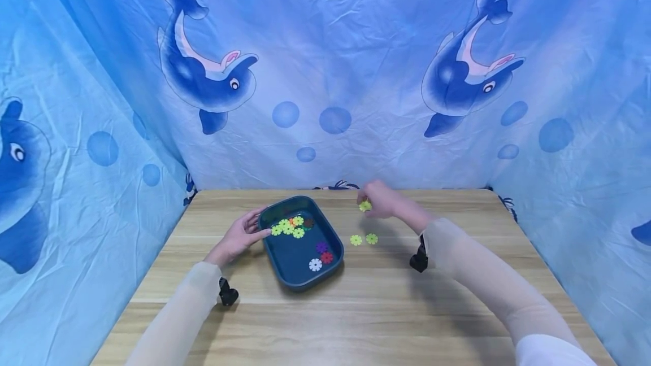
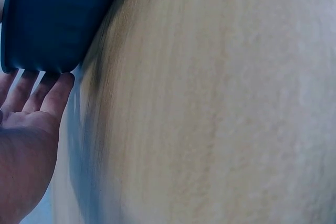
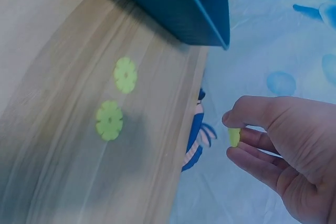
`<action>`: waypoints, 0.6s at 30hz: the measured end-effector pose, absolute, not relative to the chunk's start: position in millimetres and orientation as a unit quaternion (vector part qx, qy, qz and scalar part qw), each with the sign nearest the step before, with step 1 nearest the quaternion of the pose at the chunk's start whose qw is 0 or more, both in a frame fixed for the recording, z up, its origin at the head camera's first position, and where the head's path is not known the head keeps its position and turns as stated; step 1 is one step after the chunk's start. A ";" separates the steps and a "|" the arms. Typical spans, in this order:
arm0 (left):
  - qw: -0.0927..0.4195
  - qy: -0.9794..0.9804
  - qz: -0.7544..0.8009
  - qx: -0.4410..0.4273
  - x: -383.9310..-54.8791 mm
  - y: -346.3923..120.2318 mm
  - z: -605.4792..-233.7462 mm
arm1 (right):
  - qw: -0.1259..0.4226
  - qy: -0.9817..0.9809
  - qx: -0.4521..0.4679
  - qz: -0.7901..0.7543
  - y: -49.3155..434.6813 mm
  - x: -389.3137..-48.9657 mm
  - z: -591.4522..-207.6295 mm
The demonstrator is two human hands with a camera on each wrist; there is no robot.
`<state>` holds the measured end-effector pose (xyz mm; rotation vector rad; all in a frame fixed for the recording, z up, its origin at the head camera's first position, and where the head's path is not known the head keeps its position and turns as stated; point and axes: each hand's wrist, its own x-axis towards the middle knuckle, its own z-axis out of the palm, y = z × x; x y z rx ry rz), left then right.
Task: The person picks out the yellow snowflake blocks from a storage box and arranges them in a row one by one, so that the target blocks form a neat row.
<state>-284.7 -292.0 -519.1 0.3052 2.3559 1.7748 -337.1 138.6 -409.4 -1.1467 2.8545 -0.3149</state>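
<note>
A dark blue plastic tray point(image 1: 301, 286) stands on the table, holding several yellow-green notched flower discs point(image 1: 288, 227) near its far left end. A purple disc point(image 1: 322, 247), a red disc point(image 1: 327, 257) and a white disc point(image 1: 315, 265) lie at its near right. My left hand point(image 1: 243, 234) grips the tray's left side, thumb over the rim and fingers against the outer wall point(image 2: 52, 24). Right of the tray, my right hand point(image 1: 381, 199) pinches one yellow-green disc point(image 3: 234, 137) above the table. Two more yellow-green discs point(image 3: 125, 75) lie flat on the wood below it.
Among the discs at the tray's far end are an orange disc point(image 1: 292, 222) and a brown disc point(image 1: 308, 222). The wooden table point(image 1: 386, 321) ends against a blue dolphin-print cloth point(image 1: 356, 146), which also hangs along both sides.
</note>
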 end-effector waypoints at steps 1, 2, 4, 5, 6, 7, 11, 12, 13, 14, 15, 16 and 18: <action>0.089 0.792 0.596 0.101 -284.8 -291.8 -519.0 | 0.024 0.923 -0.370 -0.103 141.3 -337.0 -410.9; 0.090 0.792 0.596 0.100 -284.9 -291.6 -518.9 | 0.026 0.923 -0.368 -0.105 144.0 -336.8 -412.1; 0.092 0.792 0.595 0.098 -285.2 -291.4 -519.0 | 0.030 0.925 -0.363 -0.108 149.3 -336.3 -414.6; 0.094 0.792 0.595 0.098 -285.3 -291.4 -519.1 | 0.032 0.926 -0.361 -0.108 151.9 -336.1 -415.9; 0.095 0.792 0.595 0.097 -285.5 -291.3 -519.2 | 0.033 0.927 -0.358 -0.109 154.5 -336.0 -417.3; 0.095 0.792 0.595 0.097 -285.6 -291.3 -519.4 | 0.032 0.927 -0.357 -0.108 157.1 -335.7 -418.4; 0.094 0.793 0.594 0.099 -286.1 -291.3 -520.7 | 0.036 0.929 -0.351 -0.114 166.5 -334.7 -424.0; 0.093 0.792 0.595 0.099 -286.3 -291.5 -521.1 | 0.037 0.929 -0.349 -0.115 168.7 -334.1 -425.2; 0.093 0.792 0.595 0.099 -286.5 -291.6 -521.4 | 0.038 0.930 -0.348 -0.117 170.8 -333.5 -426.6; 0.094 0.792 0.596 0.098 -286.6 -291.7 -521.6 | 0.037 0.929 -0.348 -0.119 172.7 -332.9 -428.1; 0.094 0.791 0.596 0.098 -286.7 -291.8 -521.6 | 0.035 0.929 -0.349 -0.119 174.3 -331.4 -428.6; 0.095 0.791 0.597 0.097 -286.8 -291.8 -521.5 | 0.034 0.929 -0.349 -0.119 175.9 -330.5 -429.4; 0.096 0.789 0.600 0.094 -286.9 -291.7 -521.4 | 0.029 0.928 -0.352 -0.115 179.0 -328.7 -431.3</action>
